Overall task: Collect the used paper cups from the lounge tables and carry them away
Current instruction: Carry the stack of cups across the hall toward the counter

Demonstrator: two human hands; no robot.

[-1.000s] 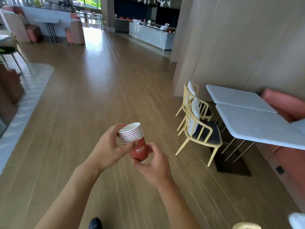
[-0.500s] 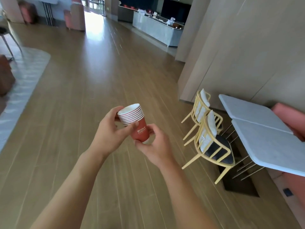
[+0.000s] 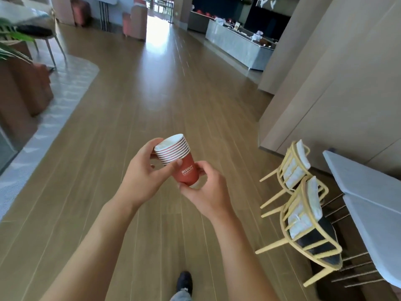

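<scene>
A stack of several nested red paper cups (image 3: 181,164) with white rims and white lettering sits in front of me at chest height, tilted slightly left. My left hand (image 3: 144,177) grips the upper rims, thumb across the front. My right hand (image 3: 206,192) holds the bottom of the stack from below and the right side. Both forearms reach in from the lower edge of the view.
Two yellow-framed chairs (image 3: 301,216) with white cushions stand beside white tables (image 3: 368,205) on the right. A beige panelled wall (image 3: 336,88) runs along the right. Wooden floor (image 3: 152,101) stretches ahead toward a grey counter (image 3: 236,46). A pale rug (image 3: 54,105) and brown furniture lie left. My shoe (image 3: 184,281) shows below.
I have walked forward along the wooden floor; the chairs and tables have slid closer and lower right. Both hands keep the same hold on the cup stack.
</scene>
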